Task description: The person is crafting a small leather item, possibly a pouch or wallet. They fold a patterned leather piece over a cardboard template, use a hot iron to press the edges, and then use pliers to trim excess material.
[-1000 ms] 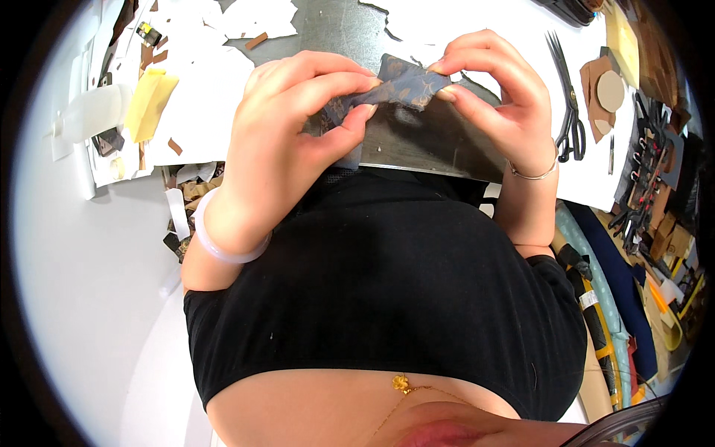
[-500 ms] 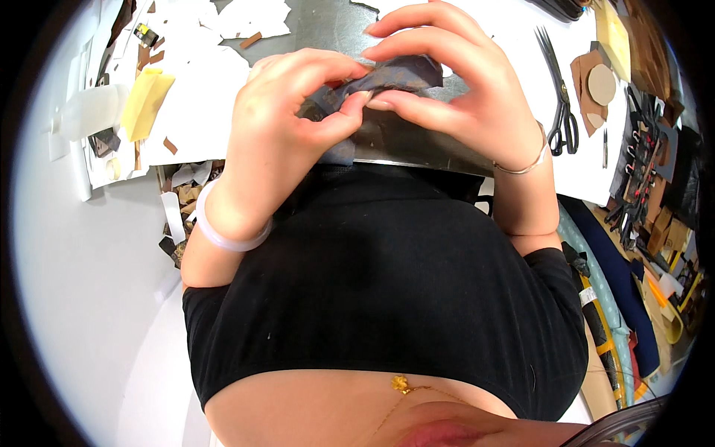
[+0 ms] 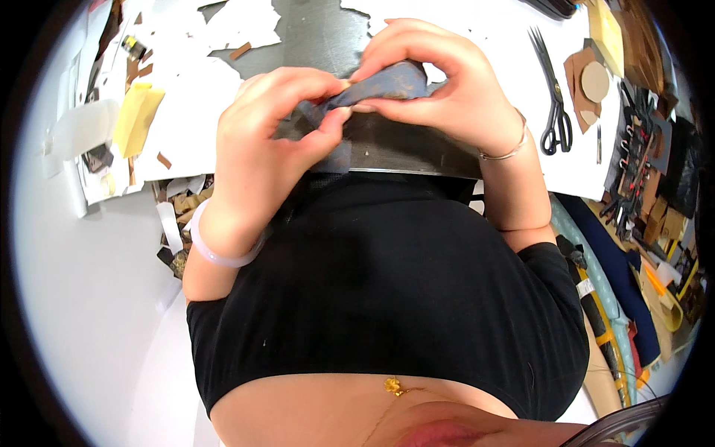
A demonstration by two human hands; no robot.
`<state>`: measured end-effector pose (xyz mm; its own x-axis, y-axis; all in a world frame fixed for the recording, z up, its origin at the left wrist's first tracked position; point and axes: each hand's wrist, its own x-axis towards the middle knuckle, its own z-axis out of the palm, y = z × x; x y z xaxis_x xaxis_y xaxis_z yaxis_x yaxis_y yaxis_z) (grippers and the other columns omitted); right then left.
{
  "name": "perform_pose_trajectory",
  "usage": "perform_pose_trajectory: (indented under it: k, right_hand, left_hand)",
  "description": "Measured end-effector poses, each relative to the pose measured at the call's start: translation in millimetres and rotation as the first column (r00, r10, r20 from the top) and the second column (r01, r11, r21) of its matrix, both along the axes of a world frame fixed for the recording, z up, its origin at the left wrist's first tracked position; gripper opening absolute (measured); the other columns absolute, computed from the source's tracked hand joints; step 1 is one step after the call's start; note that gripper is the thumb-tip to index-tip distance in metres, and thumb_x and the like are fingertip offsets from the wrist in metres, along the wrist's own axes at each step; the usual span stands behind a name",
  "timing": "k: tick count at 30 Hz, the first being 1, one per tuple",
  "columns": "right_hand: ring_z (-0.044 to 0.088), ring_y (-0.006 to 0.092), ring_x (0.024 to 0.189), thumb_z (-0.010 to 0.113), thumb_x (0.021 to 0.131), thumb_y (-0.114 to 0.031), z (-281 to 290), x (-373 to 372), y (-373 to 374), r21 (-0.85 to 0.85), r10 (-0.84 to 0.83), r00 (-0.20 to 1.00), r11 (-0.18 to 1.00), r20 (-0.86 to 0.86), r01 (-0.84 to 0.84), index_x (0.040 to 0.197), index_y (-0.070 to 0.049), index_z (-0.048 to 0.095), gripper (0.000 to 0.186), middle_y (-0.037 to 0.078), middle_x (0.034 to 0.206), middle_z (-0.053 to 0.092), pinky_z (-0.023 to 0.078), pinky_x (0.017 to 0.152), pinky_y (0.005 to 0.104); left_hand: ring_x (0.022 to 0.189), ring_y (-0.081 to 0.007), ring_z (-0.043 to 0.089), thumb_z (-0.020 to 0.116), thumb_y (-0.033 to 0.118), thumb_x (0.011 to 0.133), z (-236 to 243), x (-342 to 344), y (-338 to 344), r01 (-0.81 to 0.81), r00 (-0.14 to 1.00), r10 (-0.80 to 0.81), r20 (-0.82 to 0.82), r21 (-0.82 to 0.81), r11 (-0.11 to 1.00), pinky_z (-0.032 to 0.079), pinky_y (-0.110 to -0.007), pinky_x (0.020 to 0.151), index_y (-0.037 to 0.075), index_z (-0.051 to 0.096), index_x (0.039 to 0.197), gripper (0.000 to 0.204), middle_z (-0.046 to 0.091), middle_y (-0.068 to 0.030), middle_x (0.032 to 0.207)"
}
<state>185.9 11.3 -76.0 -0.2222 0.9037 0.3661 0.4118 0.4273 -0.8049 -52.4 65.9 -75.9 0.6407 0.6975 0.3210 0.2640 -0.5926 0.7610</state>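
A blue-grey piece of fabric point(image 3: 387, 83) with faint brown markings is stretched between my two hands above the table's near edge. My left hand point(image 3: 275, 123) pinches it at its left part between thumb and fingers. My right hand point(image 3: 439, 78) grips it close by, thumb below and forefinger above, the two hands' fingertips almost meeting. Part of the cloth hangs down behind my left hand towards the edge. Its full shape is hidden by my fingers.
Black scissors point(image 3: 555, 97) lie to the right, beside a round tan disc point(image 3: 594, 82) on brown scraps. A yellow block point(image 3: 138, 119) and a translucent bottle point(image 3: 86, 128) stand at the left. Torn white paper point(image 3: 246, 26) covers part of the dark metal plate point(image 3: 313, 37). Fabric rolls point(image 3: 596, 261) lean at the lower right.
Both hands have shifted slightly left with the fabric. My right fingers, spread out before, have come down onto the cloth beside my left fingertips.
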Motion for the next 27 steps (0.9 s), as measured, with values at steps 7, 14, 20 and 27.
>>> perform_pose_trajectory:
  k: [7,14,20,27]
  right_hand:
    - [0.071,0.0254,0.09,0.087,0.078,-0.013,-4.6,-2.2,1.2,-0.003,0.009,0.997,1.0,-0.073,-0.009,0.096,-0.007,0.077,0.022,0.007,0.096,0.073,0.056,0.083,0.0348]
    - [0.07,0.0278,0.089,0.088,0.077,-0.016,-6.1,-5.0,-2.5,-0.024,-0.005,0.992,1.0,-0.123,0.002,0.096,-0.007,0.077,0.024,0.008,0.094,0.073,0.055,0.082,0.0366]
    - [0.07,0.0266,0.104,0.093,0.075,-0.025,-10.4,-7.8,-10.0,-0.017,-0.031,0.988,0.999,-0.152,0.029,0.113,-0.008,0.075,0.045,0.008,0.11,0.073,0.056,0.093,0.0364]
    - [0.068,0.0238,0.115,0.091,0.079,-0.021,-13.6,8.6,-14.9,0.056,-0.021,0.977,0.998,-0.213,0.033,0.111,-0.008,0.078,0.037,0.008,0.123,0.071,0.054,0.102,0.036]
  left_hand:
    - [0.096,-0.0223,0.071,0.083,-0.006,0.073,-1.1,-2.2,1.7,0.005,1.0,-0.005,-0.013,-0.042,0.999,0.055,-0.033,0.087,0.004,0.075,0.1,0.03,0.077,-0.0062,0.102]
    - [0.099,-0.0238,0.07,0.082,-0.01,0.072,-0.5,-5.6,0.4,0.026,0.999,-0.027,-0.024,-0.051,0.998,0.053,-0.034,0.091,0.003,0.074,0.102,0.034,0.077,-0.0069,0.104]
    - [0.099,-0.0239,0.069,0.081,-0.011,0.071,1.8,-7.6,-2.3,0.012,0.999,-0.014,-0.032,-0.08,0.997,0.052,-0.034,0.091,0.003,0.074,0.102,0.035,0.077,-0.0068,0.105]
    - [0.098,-0.0236,0.068,0.08,-0.012,0.072,0.9,-10.3,-3.3,0.027,0.998,-0.03,-0.047,-0.064,0.998,0.051,-0.034,0.091,0.003,0.075,0.102,0.034,0.077,-0.0077,0.105]
